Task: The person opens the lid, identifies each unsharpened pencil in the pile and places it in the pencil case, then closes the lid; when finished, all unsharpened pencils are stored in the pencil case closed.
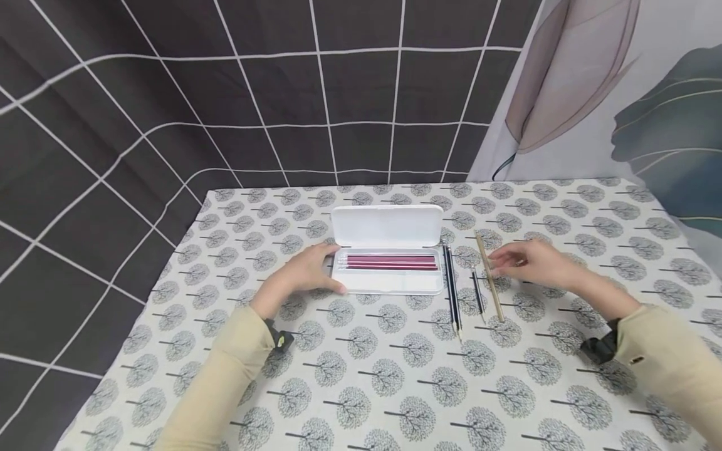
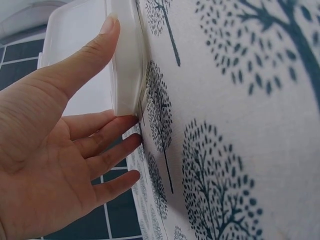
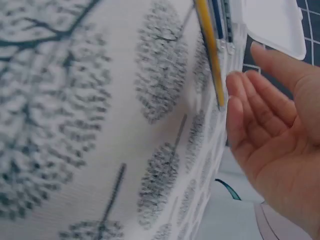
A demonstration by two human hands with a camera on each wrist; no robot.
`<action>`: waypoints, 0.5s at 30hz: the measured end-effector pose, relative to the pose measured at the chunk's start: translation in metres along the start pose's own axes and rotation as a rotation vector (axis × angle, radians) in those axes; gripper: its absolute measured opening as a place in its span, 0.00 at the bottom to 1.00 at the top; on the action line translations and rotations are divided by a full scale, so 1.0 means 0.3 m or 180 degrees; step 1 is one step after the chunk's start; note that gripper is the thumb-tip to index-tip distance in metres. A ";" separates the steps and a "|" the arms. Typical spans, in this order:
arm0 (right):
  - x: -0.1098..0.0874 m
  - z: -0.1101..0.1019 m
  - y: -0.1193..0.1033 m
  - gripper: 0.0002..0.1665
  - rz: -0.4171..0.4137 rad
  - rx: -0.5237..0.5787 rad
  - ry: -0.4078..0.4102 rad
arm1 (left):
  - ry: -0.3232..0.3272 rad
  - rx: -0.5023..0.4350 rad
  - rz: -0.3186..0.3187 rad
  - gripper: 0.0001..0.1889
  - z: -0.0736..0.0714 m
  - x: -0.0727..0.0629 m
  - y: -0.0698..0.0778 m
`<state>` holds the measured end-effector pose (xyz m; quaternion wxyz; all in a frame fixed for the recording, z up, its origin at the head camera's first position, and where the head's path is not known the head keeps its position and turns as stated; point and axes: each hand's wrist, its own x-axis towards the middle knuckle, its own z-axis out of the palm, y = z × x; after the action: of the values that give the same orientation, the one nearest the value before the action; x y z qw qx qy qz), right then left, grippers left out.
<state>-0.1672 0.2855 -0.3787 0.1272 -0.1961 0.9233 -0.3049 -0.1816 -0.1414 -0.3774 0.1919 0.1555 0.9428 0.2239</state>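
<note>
A white pencil case (image 1: 386, 283) stands on the table with its lid (image 1: 387, 227) raised; several dark pink pencils (image 1: 392, 263) lie inside. My left hand (image 1: 307, 268) holds the left end of the case, thumb at the front corner and index finger at the back one. In the left wrist view the thumb lies along the case wall (image 2: 127, 65) and the other fingers spread below. My right hand (image 1: 536, 263) has its fingers loosely bent beside a wood-coloured pencil (image 1: 489, 275), fingertips right at its side. Left of that pencil lies a short dark pencil (image 1: 478, 291).
Longer dark pencils (image 1: 452, 288) lie next to the right side of the case. A tree-print cloth (image 1: 417, 382) covers the table. Behind it hangs a dark curtain (image 1: 361, 94) with white grid lines, and a leaf-patterned curtain (image 1: 598, 75) is at the right.
</note>
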 end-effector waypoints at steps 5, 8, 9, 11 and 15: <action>-0.002 0.021 -0.006 0.25 0.0524 0.0019 -0.0059 | 0.0019 0.0008 0.0018 0.54 0.001 0.011 -0.007; 0.006 0.036 -0.018 0.25 0.0776 -0.0013 -0.0113 | 0.0015 0.0015 0.0054 0.54 -0.001 0.012 -0.008; 0.009 0.041 -0.023 0.26 0.0831 -0.0048 -0.0119 | 0.0012 0.0017 0.0051 0.54 -0.003 0.010 -0.007; 0.017 0.047 -0.031 0.25 0.0915 -0.0121 -0.0134 | 0.0002 0.0016 0.0050 0.54 -0.005 0.006 -0.003; 0.028 0.044 -0.043 0.22 0.1058 -0.0198 -0.0216 | -0.0009 0.0009 0.0063 0.54 -0.005 0.004 0.005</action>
<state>-0.1665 0.2655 -0.3821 0.2007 -0.0547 0.9472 -0.2442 -0.1831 -0.1402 -0.3757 0.1907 0.1654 0.9413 0.2242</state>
